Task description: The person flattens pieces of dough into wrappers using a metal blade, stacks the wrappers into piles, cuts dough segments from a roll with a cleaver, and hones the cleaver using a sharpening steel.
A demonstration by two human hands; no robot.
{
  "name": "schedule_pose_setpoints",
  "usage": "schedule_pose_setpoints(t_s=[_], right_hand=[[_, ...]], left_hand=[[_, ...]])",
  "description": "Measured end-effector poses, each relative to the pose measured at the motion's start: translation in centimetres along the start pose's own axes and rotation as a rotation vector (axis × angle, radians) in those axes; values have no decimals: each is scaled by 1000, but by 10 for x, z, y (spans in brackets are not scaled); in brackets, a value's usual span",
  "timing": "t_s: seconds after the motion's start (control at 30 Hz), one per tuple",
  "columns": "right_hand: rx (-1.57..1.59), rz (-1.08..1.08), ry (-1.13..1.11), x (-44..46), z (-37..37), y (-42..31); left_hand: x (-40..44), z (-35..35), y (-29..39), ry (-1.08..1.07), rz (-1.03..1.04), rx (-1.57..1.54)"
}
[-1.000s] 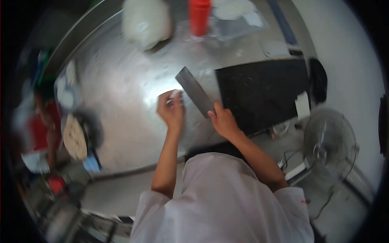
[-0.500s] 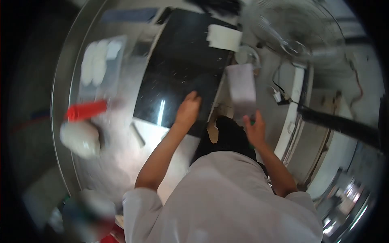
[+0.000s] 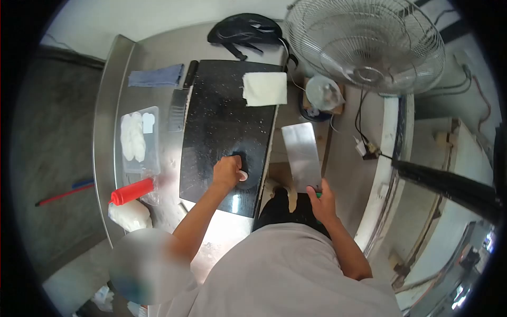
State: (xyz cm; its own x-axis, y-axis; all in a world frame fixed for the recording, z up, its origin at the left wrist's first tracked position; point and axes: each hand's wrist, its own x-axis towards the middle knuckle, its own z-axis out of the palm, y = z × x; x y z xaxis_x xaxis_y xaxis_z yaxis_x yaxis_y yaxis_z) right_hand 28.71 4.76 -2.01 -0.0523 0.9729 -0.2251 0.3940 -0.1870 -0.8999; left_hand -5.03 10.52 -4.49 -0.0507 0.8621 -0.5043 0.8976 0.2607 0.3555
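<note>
My left hand point(image 3: 228, 171) is closed in a fist on the black board point(image 3: 219, 113), near its front right part. A small, pale, round piece that looks like dough point(image 3: 242, 175) shows at the edge of this fist, partly covered by the fingers. My right hand point(image 3: 323, 203) grips a wide, flat cleaver point(image 3: 302, 156) by its handle, of which a bit of green shows. The shiny blade points away from me, beside the board's right edge and above the lower area there. Small white specks dot the board.
A folded cream cloth point(image 3: 265, 89) lies on the board's far right corner. Along the left are another cleaver point(image 3: 177, 110), a blue cloth point(image 3: 156, 76), a tray point(image 3: 150, 153) with white rolls, a red roll point(image 3: 132, 191) and a white bundle point(image 3: 130, 215). A fan point(image 3: 364, 45) stands far right.
The view has tilted, so the bench sits lower and sharper in it. The pale piece at my left fist has come into sight. My right hand still holds the cleaver.
</note>
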Motion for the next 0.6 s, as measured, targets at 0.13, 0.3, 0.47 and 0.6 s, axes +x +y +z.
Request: schedule_pose_setpoints(t_s=[0.13, 0.3, 0.47, 0.6], right_hand=[[-18, 42, -2, 18, -13, 7], [-48, -65, -41, 46, -28, 9], [-56, 63, -147, 80, -29, 15], [22, 35, -217, 117, -11, 2]], left_hand=[[6, -11, 3, -68, -71, 51], [14, -41, 27, -260, -35, 30], [14, 16, 47, 439, -87, -50], [28, 37, 45, 456, -160, 60]])
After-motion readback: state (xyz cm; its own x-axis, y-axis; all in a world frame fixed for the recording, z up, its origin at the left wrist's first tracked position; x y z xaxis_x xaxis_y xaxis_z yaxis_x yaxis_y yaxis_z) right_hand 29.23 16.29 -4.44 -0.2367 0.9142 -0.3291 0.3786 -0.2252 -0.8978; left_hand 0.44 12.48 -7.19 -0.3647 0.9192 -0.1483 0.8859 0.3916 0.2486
